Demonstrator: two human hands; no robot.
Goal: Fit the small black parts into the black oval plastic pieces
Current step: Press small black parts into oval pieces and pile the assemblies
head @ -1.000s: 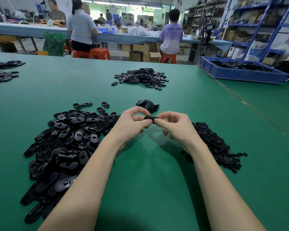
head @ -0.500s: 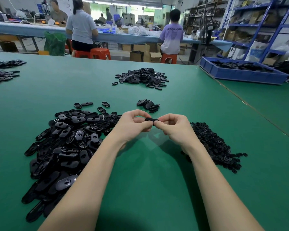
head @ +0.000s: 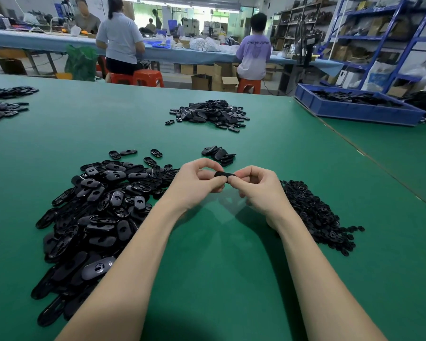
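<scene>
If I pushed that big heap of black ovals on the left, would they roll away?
Probably not: the oval pieces look flat, so they would likely slide on the green table. Their glossy shine suggests hard, slippery plastic. Loosely stacked, the top ones may tumble.

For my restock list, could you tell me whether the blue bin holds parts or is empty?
Holds parts: the blue bin shows black pieces heaped above its rim.

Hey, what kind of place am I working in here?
Most likely a small factory assembly floor: heaps of black oval plastic pieces on a long green table, a blue bin of more parts, and other workers seated on orange stools at a bench behind.
</scene>
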